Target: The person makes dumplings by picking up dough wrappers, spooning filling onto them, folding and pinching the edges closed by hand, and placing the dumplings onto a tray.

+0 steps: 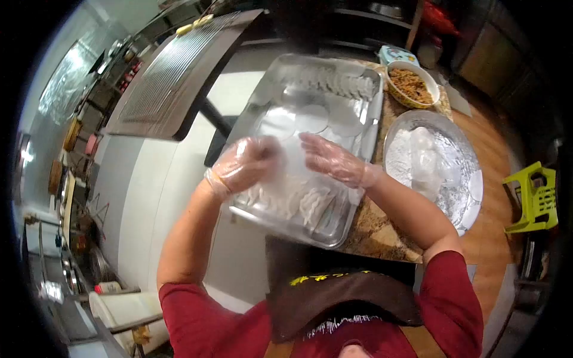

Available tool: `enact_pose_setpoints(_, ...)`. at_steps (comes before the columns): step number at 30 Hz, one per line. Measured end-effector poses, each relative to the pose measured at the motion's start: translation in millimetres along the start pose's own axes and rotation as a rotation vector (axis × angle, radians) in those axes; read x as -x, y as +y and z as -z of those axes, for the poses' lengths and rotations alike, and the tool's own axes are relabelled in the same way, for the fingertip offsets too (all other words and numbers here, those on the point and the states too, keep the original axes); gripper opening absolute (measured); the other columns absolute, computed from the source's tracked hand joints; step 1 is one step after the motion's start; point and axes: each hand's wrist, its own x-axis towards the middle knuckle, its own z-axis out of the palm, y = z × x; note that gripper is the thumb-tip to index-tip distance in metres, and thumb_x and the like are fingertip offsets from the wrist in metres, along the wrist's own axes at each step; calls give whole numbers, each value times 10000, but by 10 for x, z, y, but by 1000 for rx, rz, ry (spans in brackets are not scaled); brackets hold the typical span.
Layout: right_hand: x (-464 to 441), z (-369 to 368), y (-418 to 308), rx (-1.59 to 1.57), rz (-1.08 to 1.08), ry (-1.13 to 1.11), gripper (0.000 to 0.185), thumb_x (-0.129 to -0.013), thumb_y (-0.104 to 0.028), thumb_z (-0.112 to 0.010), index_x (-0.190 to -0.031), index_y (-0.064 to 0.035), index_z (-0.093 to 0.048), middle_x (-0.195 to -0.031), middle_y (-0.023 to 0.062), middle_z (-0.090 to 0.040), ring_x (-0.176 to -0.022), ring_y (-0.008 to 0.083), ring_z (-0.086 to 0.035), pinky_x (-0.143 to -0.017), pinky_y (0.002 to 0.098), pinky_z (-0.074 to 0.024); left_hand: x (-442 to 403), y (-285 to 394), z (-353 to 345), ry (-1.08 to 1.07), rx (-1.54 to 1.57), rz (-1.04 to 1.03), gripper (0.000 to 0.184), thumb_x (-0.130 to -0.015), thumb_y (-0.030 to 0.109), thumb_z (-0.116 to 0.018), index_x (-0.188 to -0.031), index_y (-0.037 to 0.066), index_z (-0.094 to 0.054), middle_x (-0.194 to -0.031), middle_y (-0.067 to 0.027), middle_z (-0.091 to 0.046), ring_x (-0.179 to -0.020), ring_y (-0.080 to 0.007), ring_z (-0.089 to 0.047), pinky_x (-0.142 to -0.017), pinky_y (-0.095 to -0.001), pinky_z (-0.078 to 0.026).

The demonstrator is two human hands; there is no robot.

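Observation:
Both hands wear clear plastic gloves above a large metal tray (375,128). My left hand (249,162) is over the tray's left side, its fingers curled and blurred by motion, so what they hold, if anything, cannot be made out. Over the middle, my right hand (335,161) has its fingers stretched out and holds nothing visible. Flat round wrappers (312,118) lie on the tray just beyond the hands. Folded dumplings (315,206) sit in its near part, and a row of more dumplings (349,83) lines its far end.
Right of the tray, a large metal bowl (401,156) holds white flour and pale dough (425,164). Behind it stands a bowl of brown filling (410,85) beside a light blue box (398,55). A green stool (533,200) is at far right, a ridged metal table (173,71) at upper left.

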Motion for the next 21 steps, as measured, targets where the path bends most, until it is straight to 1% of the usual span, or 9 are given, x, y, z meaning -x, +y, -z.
enact_pose_setpoints(3, -351, 406, 318, -154, 143, -142, 687, -884, -481, -628, -1379, -48, -428, -1294, 121, -537, -1167, 267, -539, -995, 426, -442, -542, 182, 148, 30, 170, -187, 260, -880, 236, -675, -994, 6, -637, -874, -52, -622, -795, -140, -591, -672, -295, -506)
enact_pose_setpoints(5, -572, 633, 522, -239, 114, -175, 580, -918, -436, -603, -1341, -62, -471, -1261, 89, -558, -1141, 239, -555, -970, 418, -461, -960, 181, 148, 78, 319, -53, 294, -882, 271, -680, -1007, 7, -641, -899, -71, -628, -797, -147, -608, -639, -288, -524)
enact_pose_setpoints(11, -741, 1668, 606, -427, -113, 186, 410, -884, -256, -661, -1224, -50, -560, -1048, 52, -626, -937, 173, -626, -854, 356, -531, -2154, -48, -163, 142, 412, 54, 405, -879, 329, -675, -1107, -1, -612, -1044, -121, -627, -939, -219, -636, -771, -364, -578)
enact_pose_setpoints(14, -955, 2118, 712, -300, -234, 327, 350, -836, -219, -675, -1136, -49, -613, -943, 42, -634, -842, 153, -628, -787, 328, -539, -2862, -423, -510, 130, 360, -193, 436, -863, 313, -682, -1181, 32, -584, -1162, -117, -598, -1045, -228, -599, -867, -362, -543)
enact_pose_setpoints(16, -1037, 2343, 727, -139, -277, 405, 323, -821, -211, -677, -1095, -47, -628, -907, 38, -634, -814, 148, -626, -761, 321, -536, -3127, -337, -673, 327, -659, -648, 431, -828, 216, -666, -1200, 24, -564, -1068, -126, -634, -1002, -259, -634, -710, -386, -556)
enact_pose_setpoints(17, -1058, 2419, 719, 21, -309, 476, 297, -806, -203, -679, -1054, -45, -642, -871, 33, -635, -787, 144, -625, -735, 314, -534, -3276, -258, -761, 326, -654, -647, 431, -828, 216, -666, -1200, 24, -564, -1068, -126, -634, -1002, -259, -634, -710, -386, -556)
enact_pose_setpoints(18, -1054, 2457, 698, 32, -305, 541, 271, -801, -211, -684, -1009, -40, -653, -833, 27, -629, -729, 127, -602, -653, 288, -506, -3426, -157, -862, 204, -9, -276, 452, -791, 209, -696, -1199, 69, -561, -1166, -108, -604, -1096, -251, -581, -859, -342, -495)
enact_pose_setpoints(20, -1098, 2572, 794, 5, -281, 574, 272, -803, -212, -680, -1010, -37, -651, -826, 28, -625, -714, 125, -596, -629, 285, -500, -3631, -48, -1015, 63, 623, 113, 482, -754, 203, -726, -1197, 115, -559, -1263, -89, -575, -1189, -242, -529, -1008, -299, -435)
enact_pose_setpoints(21, -1106, 2612, 818, -23, -252, 608, 273, -806, -213, -677, -1011, -34, -649, -818, 29, -622, -699, 123, -589, -606, 282, -493, -3708, -23, -1078, 45, 673, 124, 451, -753, 196, -720, -1170, 106, -574, -1243, -97, -589, -1179, -245, -538, -995, -305, -442)
